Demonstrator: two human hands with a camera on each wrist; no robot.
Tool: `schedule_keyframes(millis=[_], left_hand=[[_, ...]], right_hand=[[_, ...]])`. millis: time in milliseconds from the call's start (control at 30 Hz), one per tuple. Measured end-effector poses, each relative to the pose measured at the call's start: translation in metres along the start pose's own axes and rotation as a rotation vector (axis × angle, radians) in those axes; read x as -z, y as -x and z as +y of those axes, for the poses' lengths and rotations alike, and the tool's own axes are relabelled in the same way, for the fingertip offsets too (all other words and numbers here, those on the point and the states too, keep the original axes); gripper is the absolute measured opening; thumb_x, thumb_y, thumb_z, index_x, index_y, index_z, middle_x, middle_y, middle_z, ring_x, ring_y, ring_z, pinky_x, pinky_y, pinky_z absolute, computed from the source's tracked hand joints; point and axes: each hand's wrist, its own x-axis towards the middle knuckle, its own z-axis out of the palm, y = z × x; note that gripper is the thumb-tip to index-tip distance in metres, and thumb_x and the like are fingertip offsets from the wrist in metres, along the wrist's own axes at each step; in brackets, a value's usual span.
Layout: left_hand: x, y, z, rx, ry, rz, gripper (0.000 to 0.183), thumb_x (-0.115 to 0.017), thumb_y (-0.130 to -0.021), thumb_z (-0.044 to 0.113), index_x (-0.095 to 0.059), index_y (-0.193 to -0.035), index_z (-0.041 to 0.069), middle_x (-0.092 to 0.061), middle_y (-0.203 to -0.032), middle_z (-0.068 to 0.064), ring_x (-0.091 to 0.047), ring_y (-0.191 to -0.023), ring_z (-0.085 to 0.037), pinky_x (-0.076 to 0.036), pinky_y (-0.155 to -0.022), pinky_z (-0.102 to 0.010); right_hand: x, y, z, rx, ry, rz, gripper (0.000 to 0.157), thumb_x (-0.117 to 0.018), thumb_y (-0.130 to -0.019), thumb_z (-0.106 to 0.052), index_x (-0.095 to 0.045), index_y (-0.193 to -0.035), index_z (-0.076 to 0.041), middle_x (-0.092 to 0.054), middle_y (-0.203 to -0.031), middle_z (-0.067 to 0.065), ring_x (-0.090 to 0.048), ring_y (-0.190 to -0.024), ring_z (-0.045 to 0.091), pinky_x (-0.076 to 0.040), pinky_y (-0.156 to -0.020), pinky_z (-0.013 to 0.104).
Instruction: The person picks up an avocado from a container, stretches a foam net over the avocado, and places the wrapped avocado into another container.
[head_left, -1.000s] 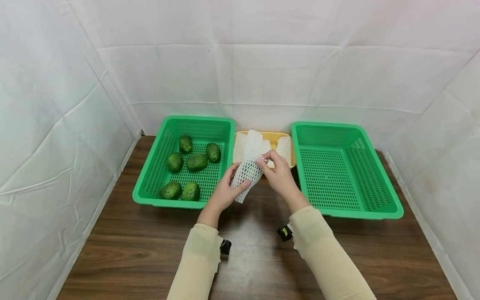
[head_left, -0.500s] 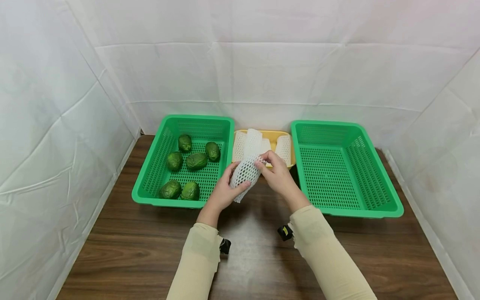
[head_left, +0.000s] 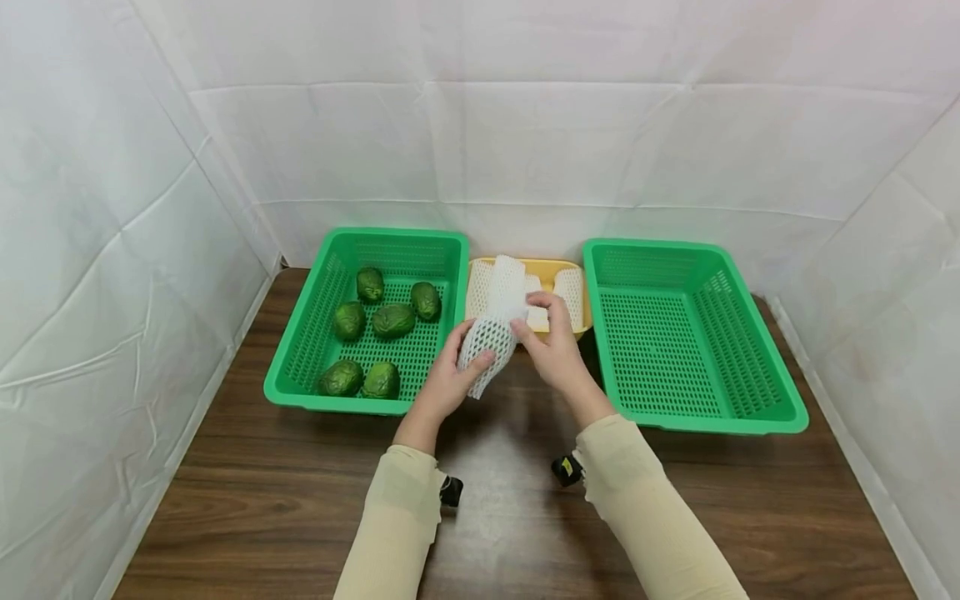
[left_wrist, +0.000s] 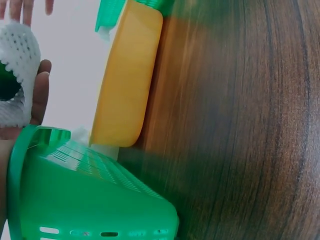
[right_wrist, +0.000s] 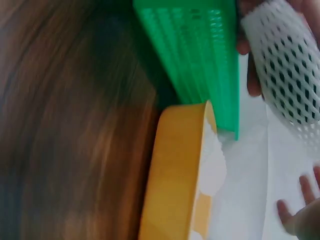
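Observation:
My left hand (head_left: 446,375) grips a white foam net sleeve (head_left: 489,340) with a dark green avocado (left_wrist: 7,85) inside it. The avocado shows through the sleeve's open end in the left wrist view, and the mesh is stretched around it. My right hand (head_left: 557,346) is close by on the right, thumb and fingers parted. In the right wrist view its fingers are spread and stand apart from the net. Several loose avocados (head_left: 393,322) lie in the left green basket (head_left: 300,333).
Between the two baskets stands a yellow tray (left_wrist: 127,75) holding more foam nets (head_left: 567,292), one poking up. The right green basket (head_left: 705,423) shows its bare mesh floor. White cloth (head_left: 525,142) walls surround the brown wooden table (head_left: 510,517).
The right hand has let go of the net's upper edge, its fingers spreading slightly upward. The net has closed in rounder over the avocado. The left hand keeps its grip almost in place.

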Motion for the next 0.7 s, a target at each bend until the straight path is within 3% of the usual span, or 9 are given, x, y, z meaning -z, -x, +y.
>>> schedule_keyframes(millis=[67, 133, 267, 400, 567, 700], left_hand=[[0.000, -0.002, -0.002, -0.009, 0.041, 0.002, 0.059, -0.049, -0.096, 0.014, -0.019, -0.146, 0.003, -0.043, -0.129, -0.025, -0.049, -0.111, -0.036, -0.043, -0.089, -0.047], [0.000, -0.003, -0.005, -0.014, 0.077, 0.004, 0.061, -0.049, -0.096, 0.012, -0.015, -0.146, 0.003, -0.040, -0.132, -0.026, -0.048, -0.112, -0.037, -0.042, -0.090, -0.047], [0.001, -0.004, -0.008, 0.010, 0.115, 0.006, 0.072, -0.060, -0.090, 0.009, -0.017, -0.147, 0.006, -0.038, -0.135, -0.023, -0.047, -0.115, -0.035, -0.044, -0.089, -0.046], [0.001, -0.004, -0.007, 0.023, 0.094, 0.000, 0.080, -0.071, -0.082, 0.007, -0.025, -0.147, 0.010, -0.040, -0.137, -0.020, -0.046, -0.116, -0.034, -0.043, -0.090, -0.045], [0.003, -0.002, -0.005, 0.043, 0.085, 0.024, 0.081, -0.073, -0.078, 0.004, -0.028, -0.146, 0.009, -0.042, -0.135, -0.021, -0.046, -0.116, -0.035, -0.044, -0.089, -0.045], [0.003, -0.004, -0.008, 0.019, 0.175, -0.007, 0.084, -0.070, -0.080, 0.000, -0.021, -0.147, 0.007, -0.035, -0.138, -0.020, -0.047, -0.116, -0.035, -0.045, -0.088, -0.043]], right_hand=[[-0.001, 0.001, 0.002, -0.068, -0.099, -0.028, 0.053, -0.059, -0.092, -0.019, -0.031, -0.133, -0.001, -0.035, -0.136, 0.018, -0.035, -0.125, 0.032, -0.029, -0.102, 0.047], [-0.003, 0.003, 0.005, -0.174, -0.195, -0.119, 0.064, -0.059, -0.092, -0.022, -0.022, -0.141, -0.005, -0.033, -0.139, 0.018, -0.037, -0.125, 0.032, -0.033, -0.101, 0.045], [-0.007, 0.006, 0.011, -0.319, -0.322, -0.315, 0.068, -0.059, -0.092, -0.024, -0.019, -0.145, -0.008, -0.037, -0.140, 0.020, -0.042, -0.123, 0.032, -0.038, -0.097, 0.044], [-0.010, 0.007, 0.016, -0.338, -0.369, -0.348, 0.066, -0.062, -0.090, -0.024, -0.027, -0.143, -0.007, -0.045, -0.133, 0.020, -0.048, -0.117, 0.029, -0.041, -0.095, 0.042], [-0.013, 0.007, 0.011, -0.359, -0.358, -0.394, 0.075, -0.070, -0.083, -0.023, -0.027, -0.143, -0.010, -0.049, -0.126, 0.018, -0.049, -0.113, 0.026, -0.042, -0.094, 0.040], [-0.003, -0.001, 0.002, -0.374, -0.341, -0.345, 0.067, -0.069, -0.085, -0.023, -0.033, -0.141, -0.012, -0.050, -0.128, 0.015, -0.049, -0.115, 0.027, -0.040, -0.096, 0.042]])
